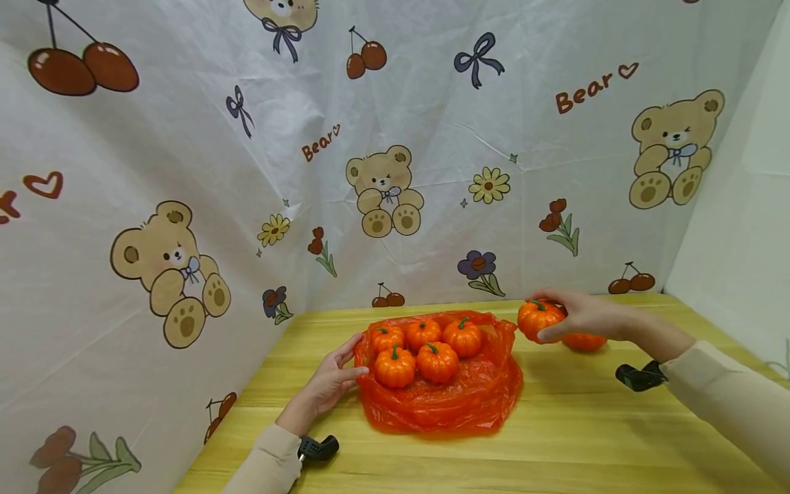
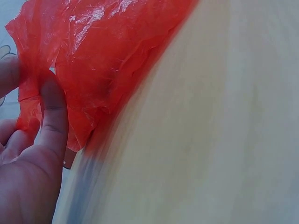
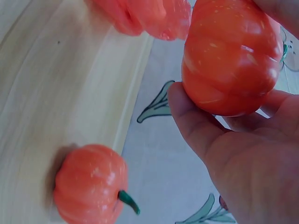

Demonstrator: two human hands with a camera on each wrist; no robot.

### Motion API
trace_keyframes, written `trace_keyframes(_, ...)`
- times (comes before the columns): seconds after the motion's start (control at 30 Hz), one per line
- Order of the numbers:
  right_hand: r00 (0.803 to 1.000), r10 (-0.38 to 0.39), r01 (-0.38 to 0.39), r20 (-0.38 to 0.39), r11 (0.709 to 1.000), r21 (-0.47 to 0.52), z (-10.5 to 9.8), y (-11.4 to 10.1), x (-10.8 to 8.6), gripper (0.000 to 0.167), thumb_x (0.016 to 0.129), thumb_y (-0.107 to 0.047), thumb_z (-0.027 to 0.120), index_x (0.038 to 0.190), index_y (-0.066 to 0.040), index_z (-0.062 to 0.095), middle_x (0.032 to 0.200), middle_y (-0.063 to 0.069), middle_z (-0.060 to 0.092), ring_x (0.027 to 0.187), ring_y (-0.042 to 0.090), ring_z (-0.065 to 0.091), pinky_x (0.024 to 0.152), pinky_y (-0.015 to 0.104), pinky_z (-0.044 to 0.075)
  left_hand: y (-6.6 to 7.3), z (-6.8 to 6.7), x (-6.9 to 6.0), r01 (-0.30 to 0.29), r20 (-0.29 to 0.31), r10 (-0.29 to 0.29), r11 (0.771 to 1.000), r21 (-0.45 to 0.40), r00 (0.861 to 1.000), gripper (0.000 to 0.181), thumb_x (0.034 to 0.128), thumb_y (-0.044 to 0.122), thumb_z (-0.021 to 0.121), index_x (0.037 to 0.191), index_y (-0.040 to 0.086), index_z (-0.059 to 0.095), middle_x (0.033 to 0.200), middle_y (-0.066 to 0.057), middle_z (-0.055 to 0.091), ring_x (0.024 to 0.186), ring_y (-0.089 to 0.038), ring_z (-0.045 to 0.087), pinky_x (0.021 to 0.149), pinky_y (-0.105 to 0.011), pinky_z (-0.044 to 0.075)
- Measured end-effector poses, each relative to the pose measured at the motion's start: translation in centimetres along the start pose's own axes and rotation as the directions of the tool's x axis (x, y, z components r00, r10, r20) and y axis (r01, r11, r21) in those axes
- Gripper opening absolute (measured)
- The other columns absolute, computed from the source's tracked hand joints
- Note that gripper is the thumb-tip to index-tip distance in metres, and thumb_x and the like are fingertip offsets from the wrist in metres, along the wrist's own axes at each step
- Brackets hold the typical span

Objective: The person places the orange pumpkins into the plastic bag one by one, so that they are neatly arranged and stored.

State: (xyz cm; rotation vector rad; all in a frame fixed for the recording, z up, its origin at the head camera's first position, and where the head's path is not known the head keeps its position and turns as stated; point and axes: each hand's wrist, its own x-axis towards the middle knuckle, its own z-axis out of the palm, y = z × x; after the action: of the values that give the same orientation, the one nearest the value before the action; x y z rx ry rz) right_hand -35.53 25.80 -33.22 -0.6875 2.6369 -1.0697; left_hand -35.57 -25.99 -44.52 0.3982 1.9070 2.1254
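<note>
A crinkled red plastic bag point(image 1: 438, 415) lies with its mouth spread on the table, several small orange pumpkins point(image 1: 395, 368) with green stems inside it. At its left side my left hand point(image 1: 327, 381) pinches the rim; in the left wrist view the thin plastic point(image 2: 117, 51) runs between thumb and fingers. Off the bag's right edge, my right hand point(image 1: 589, 317) grips another pumpkin point(image 1: 535, 320), raised above the table. The right wrist view shows that held pumpkin point(image 3: 229, 60) between thumb and fingers. Partly behind this hand, one more pumpkin point(image 1: 585, 342) rests on the table.
The yellowish wooden table point(image 1: 555, 439) ends at the back against a hanging cloth point(image 1: 420, 261) printed with bears, flowers and cherries. The cloth also runs along the left side. A plain white wall point(image 1: 740, 261) stands to the right.
</note>
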Motion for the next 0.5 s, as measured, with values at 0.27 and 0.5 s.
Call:
trace_keyframes(0.27, 0.999, -0.010, 0.011, 0.050, 1.000, -0.006, 1.1, -0.9, 1.0, 0.078, 0.086, -0.033, 0.082, 0.151, -0.012, 0.043, 0.133, 0.013, 0.058, 0.111, 0.026, 0.059, 0.091, 0.035, 0.054, -0.1, 0.0, 0.0, 0.002, -0.001, -0.002, 1.000, -0.005, 1.000, 0.091, 0.0935, -0.004, 0.067, 0.167, 0.018, 0.018, 0.174, -0.012, 0.012, 0.138, -0.024, 0.048, 0.093, -0.026, 0.060)
trace_keyframes(0.5, 0.993, 0.002, -0.007, 0.114, 0.999, 0.050, 2.0, -2.1, 1.6, 0.082, 0.085, -0.031, 0.083, 0.153, -0.010, 0.041, 0.141, 0.013, 0.054, 0.117, 0.025, 0.058, 0.095, 0.032, 0.055, -0.1, 0.0, 0.1, -0.003, 0.005, 0.003, 1.000, -0.003, 1.000, 0.091, 0.0937, -0.005, 0.067, 0.167, 0.018, 0.018, 0.174, -0.012, 0.013, 0.136, -0.023, 0.050, 0.092, -0.025, 0.060)
